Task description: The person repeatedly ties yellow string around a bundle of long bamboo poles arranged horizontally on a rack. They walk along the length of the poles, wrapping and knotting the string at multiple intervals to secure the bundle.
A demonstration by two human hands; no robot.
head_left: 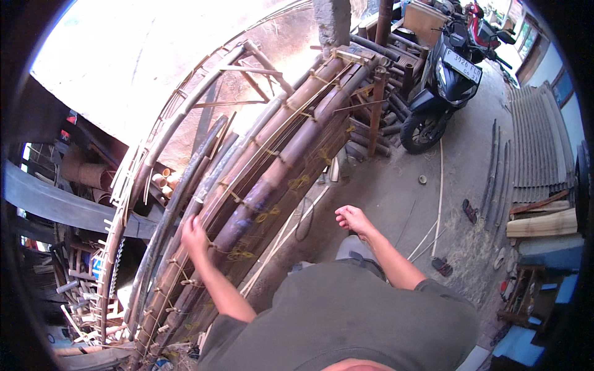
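Several long bamboo poles (260, 185) lie side by side in a bundle that runs from my lower left up toward the concrete post (332, 21) at the top, lashed together at intervals with yellowish twine (267, 216). My left hand (193, 237) rests on this bundle about halfway along, fingers curled over one of the darker poles just beside a twine knot; I cannot tell whether they grip it firmly or only lie on it. My right hand (352, 218) hangs free to the right of the bundle, above the ground and touching nothing, its fingers loosely bent and slightly apart. Between my hands thin pale bamboo strips (291, 226) lean against the bundle's edge, and a dark loop of wire or cord (304, 219) lies on the concrete floor (396, 185) near them. To the left of the poles stands a curved frame of thinner bamboo slats (124, 204), with short cut bamboo tubes (162, 182) stacked behind it. Farther up and right a dark motorcycle (442, 80) is parked, with a red one partly hidden behind it. More slender strips (440, 191) lie on the floor to my right, a sandal (442, 266) near them, and sheets of grey corrugated roofing (535, 142) lean along the far right edge.
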